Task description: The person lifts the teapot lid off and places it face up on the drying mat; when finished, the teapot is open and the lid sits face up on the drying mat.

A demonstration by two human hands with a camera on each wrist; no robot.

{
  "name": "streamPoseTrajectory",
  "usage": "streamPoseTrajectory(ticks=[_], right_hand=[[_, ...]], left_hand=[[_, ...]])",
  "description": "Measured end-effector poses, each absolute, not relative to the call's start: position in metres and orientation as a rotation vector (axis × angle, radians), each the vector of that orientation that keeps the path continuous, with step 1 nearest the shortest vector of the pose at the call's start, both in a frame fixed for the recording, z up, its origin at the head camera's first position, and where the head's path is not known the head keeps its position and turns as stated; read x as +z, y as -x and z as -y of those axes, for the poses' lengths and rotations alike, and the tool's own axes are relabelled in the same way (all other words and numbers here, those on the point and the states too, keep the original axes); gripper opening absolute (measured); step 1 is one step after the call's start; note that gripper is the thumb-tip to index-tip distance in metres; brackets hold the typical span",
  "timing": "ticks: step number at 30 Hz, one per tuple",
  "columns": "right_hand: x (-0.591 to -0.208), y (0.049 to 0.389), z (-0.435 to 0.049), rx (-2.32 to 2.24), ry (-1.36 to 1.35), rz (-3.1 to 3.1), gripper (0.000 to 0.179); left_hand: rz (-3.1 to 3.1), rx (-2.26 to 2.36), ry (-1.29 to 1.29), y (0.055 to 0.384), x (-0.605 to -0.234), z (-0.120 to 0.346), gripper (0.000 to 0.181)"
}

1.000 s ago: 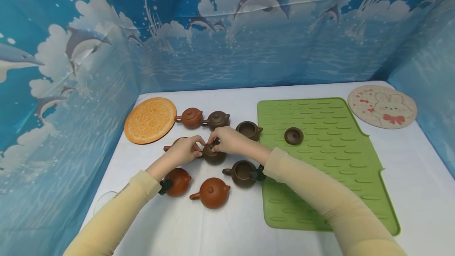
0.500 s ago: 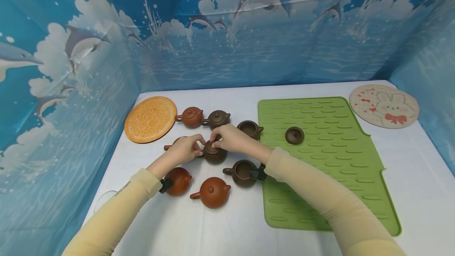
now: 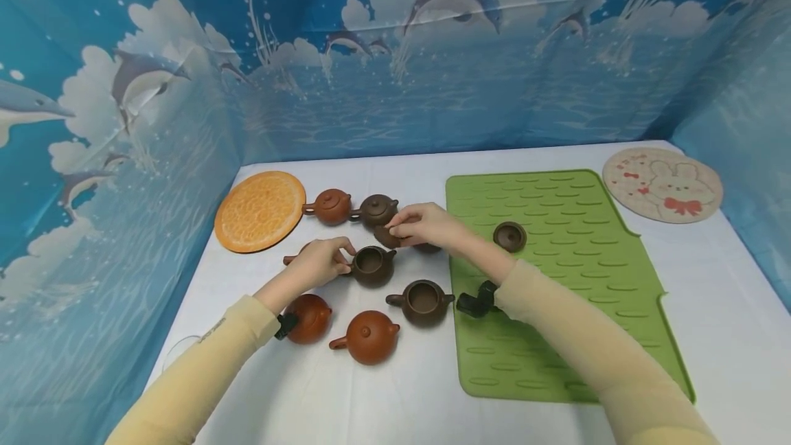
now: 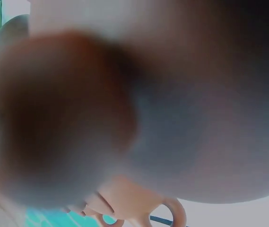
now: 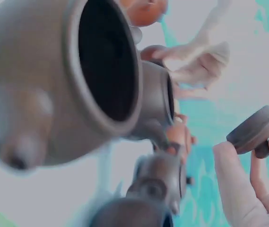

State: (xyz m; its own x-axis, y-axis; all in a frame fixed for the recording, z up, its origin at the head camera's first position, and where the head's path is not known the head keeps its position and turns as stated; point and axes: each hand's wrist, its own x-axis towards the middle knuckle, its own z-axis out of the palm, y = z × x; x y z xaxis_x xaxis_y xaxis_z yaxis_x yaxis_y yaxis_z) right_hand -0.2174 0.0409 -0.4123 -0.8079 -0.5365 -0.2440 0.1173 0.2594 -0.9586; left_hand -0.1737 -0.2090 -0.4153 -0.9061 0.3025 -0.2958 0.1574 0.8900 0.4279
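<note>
My right hand (image 3: 428,225) pinches a dark brown teapot lid (image 3: 386,237) by its knob, raised beyond the pots. In the right wrist view that lid (image 5: 252,132) is tilted, its knob between the fingers. My left hand (image 3: 318,263) pinches the handle side of a small dark teapot (image 3: 378,280), whose mouth is uncovered. Nearer stands another lidless dark teapot (image 3: 423,321). A third dark pot (image 3: 428,248) is mostly hidden behind my right hand. One more dark lid (image 3: 509,236) lies on the green mat. Blur fills most of the left wrist view.
Lidded red-brown teapots stand at the back (image 3: 332,207), by my left wrist (image 3: 314,318) and in front (image 3: 371,337). A lidded dark teapot (image 3: 377,210) is at the back. Flat around them lie the green mat (image 3: 556,294), an orange-slice mat (image 3: 261,211) and a rabbit mat (image 3: 664,184).
My right hand has lifted the lid off the dark teapot and carried it back and to the right, uncovering the pot's mouth. My left hand stays at the handle.
</note>
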Motion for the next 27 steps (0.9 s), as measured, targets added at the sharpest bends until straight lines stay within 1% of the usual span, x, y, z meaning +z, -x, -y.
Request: streamPoseTrajectory(ticks=[7, 13, 18, 27], right_hand=[[-0.412, 0.229, -0.101, -1.97, 0.171, -1.649, 0.033], [-0.417, 0.238, -0.148, -2.158, 0.053, -1.42, 0.051], [-0.425, 0.243, -0.17, -2.042, -0.028, -1.623, 0.06], [-0.442, 0.259, -0.189, -1.74, -0.182, -2.067, 0.066]], left_hand=[[-2.7, 0.603, -0.305, 0.172, -0.415, 0.21, 0.024], [-2.693, 0.617, -0.315, 0.172, -0.418, 0.21, 0.024], [-2.703, 0.607, -0.3, 0.171, -0.418, 0.209, 0.023], [-2.715, 0.59, -0.327, 0.172, -0.417, 0.208, 0.024]])
